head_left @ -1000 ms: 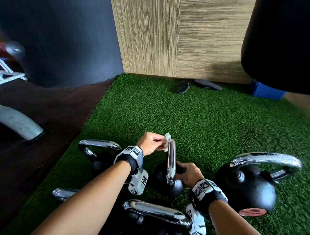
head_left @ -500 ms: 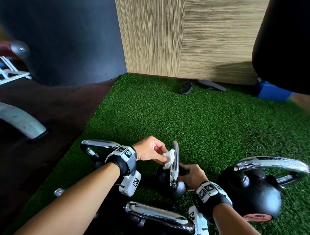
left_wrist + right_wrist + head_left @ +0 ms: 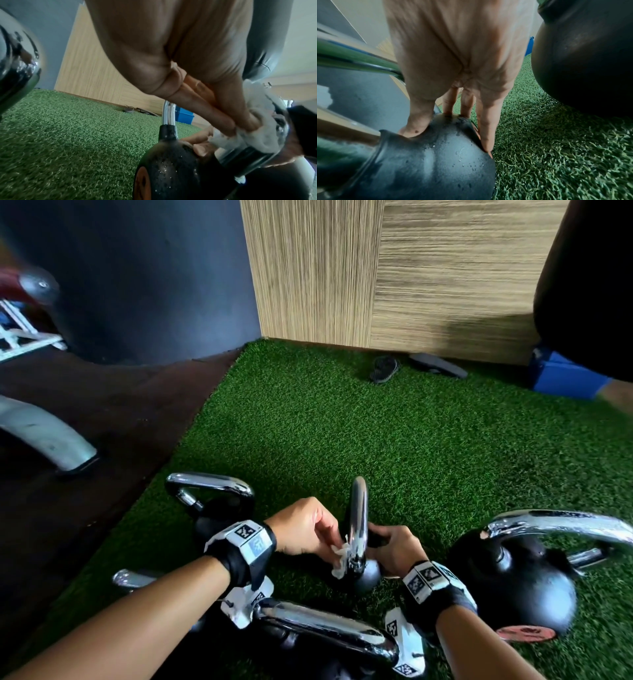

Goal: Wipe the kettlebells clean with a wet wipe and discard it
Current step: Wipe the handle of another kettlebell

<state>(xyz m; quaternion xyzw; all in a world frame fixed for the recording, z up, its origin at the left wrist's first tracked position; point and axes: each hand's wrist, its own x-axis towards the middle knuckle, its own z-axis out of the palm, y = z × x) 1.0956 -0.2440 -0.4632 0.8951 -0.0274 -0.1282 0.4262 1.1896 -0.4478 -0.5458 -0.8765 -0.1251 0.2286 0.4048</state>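
A small black kettlebell (image 3: 366, 577) with a chrome handle (image 3: 358, 508) stands on the green turf between my hands. My left hand (image 3: 308, 529) pinches a white wet wipe (image 3: 340, 556) against the lower part of that handle; the left wrist view shows the wipe (image 3: 254, 129) bunched around the chrome under my fingers (image 3: 228, 121). My right hand (image 3: 394, 546) grips the black ball from the right; in the right wrist view its fingers (image 3: 486, 127) wrap over the damp ball (image 3: 436, 155).
Other chrome-handled kettlebells surround me: a large one (image 3: 520, 580) at right, one (image 3: 219, 508) behind my left wrist, one (image 3: 325, 631) nearest me. Dark sandals (image 3: 383, 369) and a blue box (image 3: 565, 378) lie by the wooden wall. Dark floor borders the turf at left.
My left hand has slid the wipe down the chrome handle from its top to its base by the ball. The right hand has kept its hold on the ball.
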